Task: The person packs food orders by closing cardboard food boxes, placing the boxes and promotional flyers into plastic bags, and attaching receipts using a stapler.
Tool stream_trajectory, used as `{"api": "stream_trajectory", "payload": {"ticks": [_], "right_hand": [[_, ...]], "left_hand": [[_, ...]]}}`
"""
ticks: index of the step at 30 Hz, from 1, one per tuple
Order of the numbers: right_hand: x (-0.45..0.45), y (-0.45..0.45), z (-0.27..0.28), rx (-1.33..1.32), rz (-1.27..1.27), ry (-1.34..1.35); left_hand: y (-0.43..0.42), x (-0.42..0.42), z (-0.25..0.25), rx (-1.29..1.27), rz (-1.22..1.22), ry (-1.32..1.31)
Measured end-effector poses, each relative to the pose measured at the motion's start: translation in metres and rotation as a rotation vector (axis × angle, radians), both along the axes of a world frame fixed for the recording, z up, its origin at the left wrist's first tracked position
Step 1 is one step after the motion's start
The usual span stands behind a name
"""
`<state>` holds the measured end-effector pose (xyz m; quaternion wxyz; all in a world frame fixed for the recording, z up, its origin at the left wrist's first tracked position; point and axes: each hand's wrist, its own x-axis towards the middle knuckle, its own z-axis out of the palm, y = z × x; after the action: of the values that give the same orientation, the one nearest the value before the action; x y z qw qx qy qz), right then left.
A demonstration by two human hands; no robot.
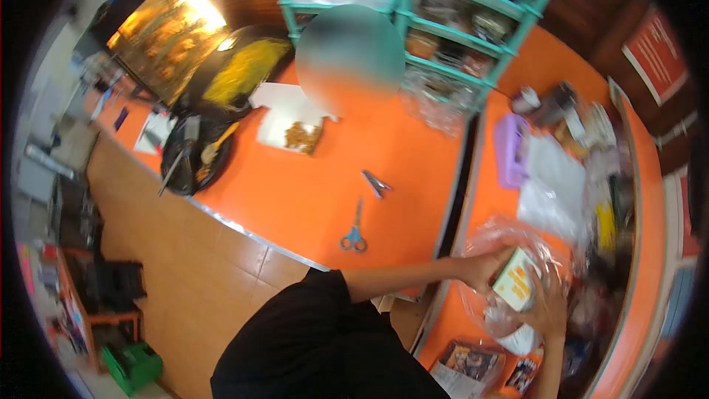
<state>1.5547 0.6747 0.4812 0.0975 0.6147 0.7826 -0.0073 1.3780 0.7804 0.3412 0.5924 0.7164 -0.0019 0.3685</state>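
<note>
Over the right-hand orange counter, my left hand (484,270) and my right hand (546,307) hold a small white box (516,279) with yellow-orange print between them. My left hand grips its upper left side, and the fingers of my right hand press on its right side. Clear plastic bags (480,236) lie around and beneath the box. On the other orange table, blue-handled scissors (354,239) and a stapler (377,184) lie apart from my hands. An open white food box (277,129) with brown food stands farther back.
At the left are a dark pan (177,170) with utensils, a large bowl of yellow food (247,66) and a lit display case (159,37). Green shelves (461,7) stand at the back. Near my hands are a purple basket (509,151) and packets (469,362).
</note>
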Motion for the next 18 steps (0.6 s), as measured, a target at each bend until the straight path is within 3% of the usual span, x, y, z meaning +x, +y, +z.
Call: {"api": "stream_trajectory", "payload": {"ticks": [4,7,8,11,13,16,18], "right_hand": [[-0.060,0.023,0.057,0.020,0.092,-0.052],[-0.140,0.063,0.069,0.034,0.110,0.139],[-0.169,0.082,0.057,0.013,0.152,0.282],[-0.277,0.139,0.005,0.032,0.349,0.522],[-0.348,0.175,-0.048,-0.128,0.307,0.744],[-0.443,0.215,-0.130,-0.109,0.382,0.761],[-0.505,0.226,-0.149,-0.137,0.349,0.768]], "left_hand": [[0.004,-0.059,0.038,0.096,0.190,-0.043],[0.019,-0.132,0.035,0.059,0.307,-0.065],[0.016,-0.165,0.038,-0.156,0.393,-0.013],[0.013,-0.271,0.000,-0.328,0.726,-0.011],[-0.005,-0.357,-0.012,-0.364,0.997,0.072],[-0.043,-0.476,-0.030,-0.425,1.317,0.164],[-0.073,-0.547,-0.034,-0.537,1.518,0.225]]}}
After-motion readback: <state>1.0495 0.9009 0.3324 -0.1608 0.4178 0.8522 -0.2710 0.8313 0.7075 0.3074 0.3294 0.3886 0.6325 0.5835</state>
